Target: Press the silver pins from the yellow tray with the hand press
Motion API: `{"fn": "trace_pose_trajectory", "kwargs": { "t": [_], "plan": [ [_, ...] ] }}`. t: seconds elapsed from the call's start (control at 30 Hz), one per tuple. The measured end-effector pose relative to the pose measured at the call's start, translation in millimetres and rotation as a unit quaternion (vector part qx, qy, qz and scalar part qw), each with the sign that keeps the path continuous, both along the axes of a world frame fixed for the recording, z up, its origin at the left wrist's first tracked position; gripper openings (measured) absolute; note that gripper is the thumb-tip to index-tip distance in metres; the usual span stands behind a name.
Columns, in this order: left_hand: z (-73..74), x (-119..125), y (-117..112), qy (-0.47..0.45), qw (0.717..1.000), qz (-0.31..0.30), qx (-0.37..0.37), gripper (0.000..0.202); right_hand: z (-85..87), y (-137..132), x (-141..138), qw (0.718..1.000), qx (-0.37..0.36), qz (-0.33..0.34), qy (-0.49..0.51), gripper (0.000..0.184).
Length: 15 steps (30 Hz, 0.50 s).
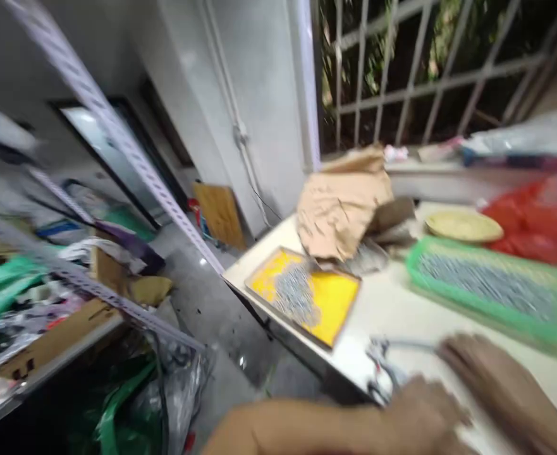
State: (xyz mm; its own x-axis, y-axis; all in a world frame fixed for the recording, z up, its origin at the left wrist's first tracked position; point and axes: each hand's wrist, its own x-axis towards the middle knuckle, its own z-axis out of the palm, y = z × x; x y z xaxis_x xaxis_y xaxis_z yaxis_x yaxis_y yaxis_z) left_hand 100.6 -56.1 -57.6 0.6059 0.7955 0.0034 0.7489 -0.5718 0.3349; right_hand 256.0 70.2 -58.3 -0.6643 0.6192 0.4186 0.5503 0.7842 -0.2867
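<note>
Motion smears the whole picture. My left hand (420, 411) is low at the bottom, over the front of a white table (392, 309), its fingers bunched beside a small shiny metal object (385, 370). My right hand (491, 379) lies just right of it, fingers pointing left toward the same metal piece and its thin handle. Whether either hand grips it is lost in the blur. A yellow tray (335, 300) with a heap of small grey metal parts (297, 294) sits near the table's left corner.
A green basket (491, 316) of grey metal parts sits at the right. Crumpled brown paper (339, 208), a pale plate (463, 225) and a red plastic bag (538, 221) lie behind. A cluttered metal shelf rack (69, 278) stands left; a barred window (430, 69) is beyond.
</note>
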Motion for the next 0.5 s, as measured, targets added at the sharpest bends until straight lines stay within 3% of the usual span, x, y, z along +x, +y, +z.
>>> {"fn": "trace_pose_trajectory", "kwargs": {
  "t": [0.1,0.2,0.33,0.4,0.5],
  "plan": [
    [-1.0,2.5,-10.8,-0.065,0.996,0.059,-0.017,0.042,18.1,6.3,7.6,0.988,-0.043,-0.060,-0.138,0.033],
    [4.0,-5.0,-8.6,-0.122,0.991,0.052,0.025,0.038,40.2,8.0,-8.1,0.979,-0.070,-0.074,-0.179,0.027],
    [5.3,-7.2,-8.1,-0.129,0.991,0.038,0.016,0.041,66.4,-24.9,-53.5,0.975,-0.100,0.090,-0.178,0.023],
    [2.9,-3.8,-12.6,-0.110,0.993,0.038,0.007,0.038,68.2,-41.0,-74.9,0.964,-0.089,0.156,-0.197,0.020],
    [6.9,-4.3,-26.1,-0.109,0.994,0.012,0.022,0.030,58.4,-48.6,-97.5,0.952,-0.051,0.202,-0.224,0.014]
  ]
}}
